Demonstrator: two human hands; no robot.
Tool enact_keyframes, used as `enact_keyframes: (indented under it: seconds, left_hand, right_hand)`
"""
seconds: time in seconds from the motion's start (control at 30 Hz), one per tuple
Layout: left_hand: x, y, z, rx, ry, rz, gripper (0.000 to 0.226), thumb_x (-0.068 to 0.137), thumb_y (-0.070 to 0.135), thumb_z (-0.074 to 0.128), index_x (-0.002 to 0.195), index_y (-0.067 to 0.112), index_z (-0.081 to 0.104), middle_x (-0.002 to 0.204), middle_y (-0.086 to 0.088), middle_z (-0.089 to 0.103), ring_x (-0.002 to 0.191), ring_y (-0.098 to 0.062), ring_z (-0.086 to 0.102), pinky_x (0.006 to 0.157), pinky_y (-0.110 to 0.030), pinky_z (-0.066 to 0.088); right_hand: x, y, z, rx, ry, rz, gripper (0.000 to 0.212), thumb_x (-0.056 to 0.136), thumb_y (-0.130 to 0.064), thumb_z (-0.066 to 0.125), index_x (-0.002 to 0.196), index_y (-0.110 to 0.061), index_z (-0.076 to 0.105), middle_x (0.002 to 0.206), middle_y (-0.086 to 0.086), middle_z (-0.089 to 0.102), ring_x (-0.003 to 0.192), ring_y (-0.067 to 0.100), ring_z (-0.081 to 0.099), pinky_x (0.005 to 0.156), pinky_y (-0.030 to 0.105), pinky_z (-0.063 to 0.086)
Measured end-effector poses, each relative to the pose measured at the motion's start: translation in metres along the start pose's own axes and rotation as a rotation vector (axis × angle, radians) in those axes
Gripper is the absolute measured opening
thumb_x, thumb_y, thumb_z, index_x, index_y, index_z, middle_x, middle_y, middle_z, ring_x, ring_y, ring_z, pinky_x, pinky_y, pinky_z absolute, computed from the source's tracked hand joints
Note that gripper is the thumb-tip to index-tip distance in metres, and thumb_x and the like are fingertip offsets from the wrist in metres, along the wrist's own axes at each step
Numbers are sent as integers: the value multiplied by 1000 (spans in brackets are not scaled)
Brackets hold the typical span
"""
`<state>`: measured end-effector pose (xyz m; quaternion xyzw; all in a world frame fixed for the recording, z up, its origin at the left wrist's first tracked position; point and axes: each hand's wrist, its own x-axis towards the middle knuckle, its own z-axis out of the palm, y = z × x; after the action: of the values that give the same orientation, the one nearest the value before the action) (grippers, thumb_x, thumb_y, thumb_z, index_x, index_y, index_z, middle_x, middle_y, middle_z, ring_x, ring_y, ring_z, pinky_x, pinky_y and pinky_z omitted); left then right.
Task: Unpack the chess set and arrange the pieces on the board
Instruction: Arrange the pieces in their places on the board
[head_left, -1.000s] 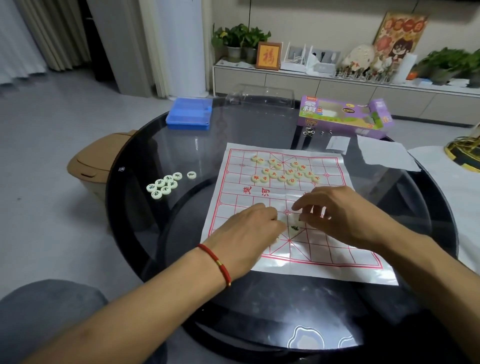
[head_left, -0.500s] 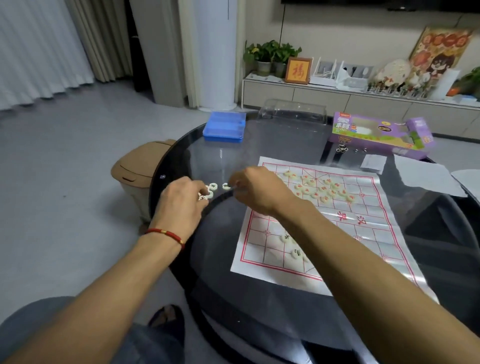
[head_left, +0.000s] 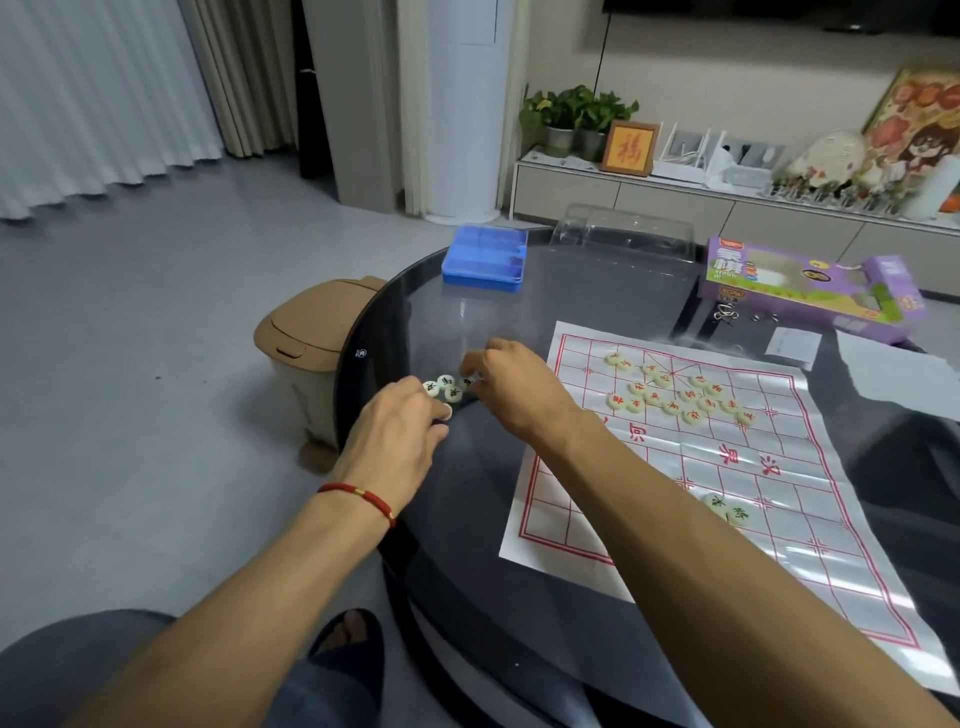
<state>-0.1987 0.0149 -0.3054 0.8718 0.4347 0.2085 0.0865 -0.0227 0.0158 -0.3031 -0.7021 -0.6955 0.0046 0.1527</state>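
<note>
Both hands are out over a small heap of green-lettered pieces (head_left: 445, 388) lying on the bare glass of the round table (head_left: 467, 519), off the paper board (head_left: 727, 467) at about its nine o'clock side. My guess is the heap was set there to keep the two colours apart while the board is filled.

The left hand (head_left: 397, 441), with a red bracelet (head_left: 358, 498) at the wrist, lies at the heap's six o'clock with its fingers curled down onto the nearest pieces; it seems to be touching one, but I cannot tell whether it has actually pinched anything. The right hand (head_left: 511, 382) comes across from the board side and sits at the heap's three o'clock, fingertips bent in against the pieces there. It looks like a picking grip forming, yet its fingers hide what lies under them, so I cannot say it holds a piece.

On the board, a loose cluster of red-lettered pieces (head_left: 680, 395) sits at the far, twelve o'clock end, not yet set on their points. Two green pieces (head_left: 727, 509) lie side by side at the near end, close under the right forearm, likely the start of that side's back row.

The purple box (head_left: 810, 288) lies open beyond the board at about one o'clock, well away from both hands, next to a clear plastic tray (head_left: 623, 234). A blue case (head_left: 485, 257) sits at the table's far edge, at the heap's twelve o'clock.
</note>
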Motion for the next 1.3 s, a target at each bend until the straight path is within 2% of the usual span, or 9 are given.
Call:
enact_keyframes:
  seconds: [0.2,0.3,0.4,0.5,0.6,0.7,0.8,1.03,1.3]
  left_hand:
    - [-4,4,-5,23,22,2,24,92,24,70,115,19,73,104,-4,60,102,-23,56,89,-34,49]
    - [-2,3,-1,54,-2,15,30,93,24,69,122,19,70,107,-4,57,102,-24,52,91,-37,49]
    - [1,6,-1,74,-43,27,23,94,19,67,116,18,72,106,-6,59,102,-27,53,90,-36,46]
    - [4,11,-6,96,-96,18,19,95,17,67,112,16,73,108,-8,64,105,-29,58,88,-34,44]
    - [4,19,-7,95,-122,21,15,95,17,67,108,13,74,108,-9,67,105,-29,61,87,-32,44]
    - [-1,31,-6,76,-109,42,12,95,15,66,105,12,72,103,-6,65,100,-25,61,84,-29,44]
    - [-6,52,-7,-36,-87,64,12,95,13,66,105,13,71,99,-3,62,98,-22,59,87,-32,48]
    - [-4,130,5,-210,-225,264,24,98,23,63,122,21,66,111,7,60,102,-8,52,88,-18,40]
    - [23,174,35,-118,-464,437,27,97,22,63,124,21,65,119,2,62,100,-9,49,87,-19,41]
  right_hand:
    - [-12,1,-8,-47,38,-39,18,98,-21,60,105,-7,69,103,12,63,94,31,61,76,41,52]
    - [-26,3,-24,-5,62,-22,21,98,-25,59,105,-8,69,103,11,64,94,29,61,78,45,53]
    - [-54,16,-46,15,74,-22,20,99,-27,60,111,-14,70,107,7,65,95,25,62,78,44,54]
    - [-93,40,-74,22,72,9,21,99,-25,62,116,-16,70,111,4,66,92,17,63,77,31,56]
    - [-137,74,-98,-3,-5,85,24,97,-23,64,120,-20,70,115,0,67,89,9,62,73,11,48]
    - [-178,101,-113,-39,-113,163,25,95,-26,66,120,-26,70,115,-5,67,84,1,59,64,4,43]
    - [-209,110,-125,-13,-126,205,23,94,-31,66,116,-29,71,110,-10,69,83,-1,62,66,10,50]
    - [-247,103,-126,12,-240,127,22,93,-43,66,113,-34,69,101,-19,63,83,0,60,73,20,54]
    - [-252,98,-115,13,-211,79,26,95,-47,61,117,-34,64,102,-17,57,84,6,55,76,27,51]
